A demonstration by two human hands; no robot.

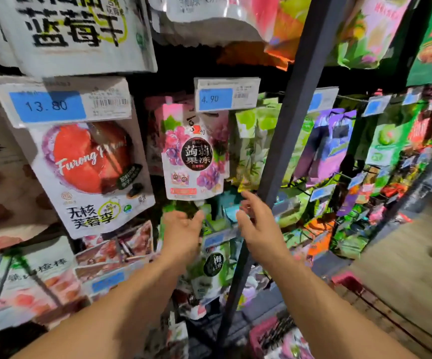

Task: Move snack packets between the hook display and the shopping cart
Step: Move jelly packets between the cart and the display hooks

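Note:
A pink and white grape jelly pouch [194,154] hangs on a hook of the display under a blue 4.90 price tag [226,95]. My left hand [182,233] is raised just below the pouch's spout, fingers loosely curled, holding nothing. To the right of it my right hand [257,220] reaches up with straight fingers, also holding nothing. Neither hand touches the pouch. Between and behind the hands hang green packets [214,265]. A pink shopping cart [266,338] holding packets shows at the bottom.
A large plum snack bag [93,177] with a 13.80 tag hangs on the left. A dark metal upright [282,161] of the rack crosses right of my right hand. More colourful packets [326,151] hang on hooks to the right. Floor lies at the far right.

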